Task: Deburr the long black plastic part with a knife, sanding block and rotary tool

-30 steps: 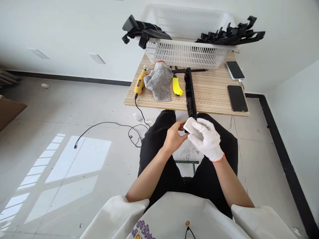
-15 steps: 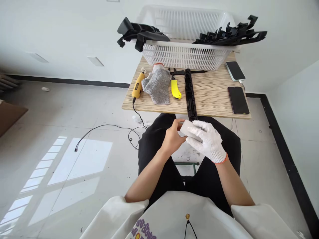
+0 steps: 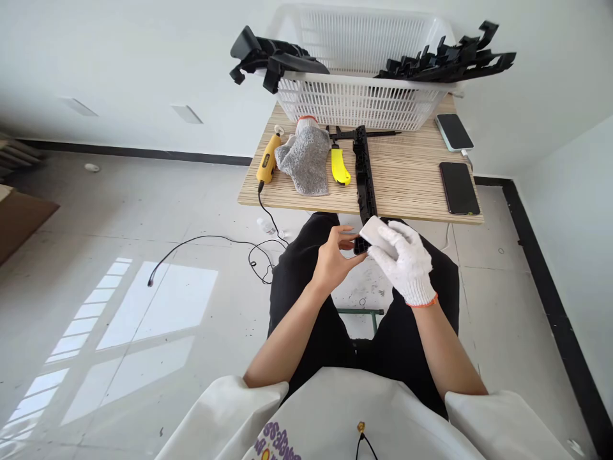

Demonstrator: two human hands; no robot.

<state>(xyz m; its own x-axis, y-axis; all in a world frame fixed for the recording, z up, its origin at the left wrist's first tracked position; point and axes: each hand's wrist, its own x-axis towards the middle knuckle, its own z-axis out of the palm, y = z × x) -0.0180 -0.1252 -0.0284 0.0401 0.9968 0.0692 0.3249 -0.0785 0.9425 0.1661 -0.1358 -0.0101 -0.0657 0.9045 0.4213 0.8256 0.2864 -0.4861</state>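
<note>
White walls [image 3: 143, 51] rise behind a wood-grain table [image 3: 416, 191] at upper center, where a long black part [image 3: 365, 176] juts over the front edge toward mid-frame. A person's bare left hand [image 3: 334, 259] pinches its near end, while the gloved right hand [image 3: 406, 263] clasps a pale block [image 3: 376, 232] beside it. From here the part looks light and stiff, best gripped at that end.

Free lane between black bar [image 3: 364, 172] and phones [image 3: 460, 188] — white basket [image 3: 354, 102] blocks far side.

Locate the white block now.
In the head view, the white block is right of centre, in the gloved right hand, at the near end of the black part.
</note>
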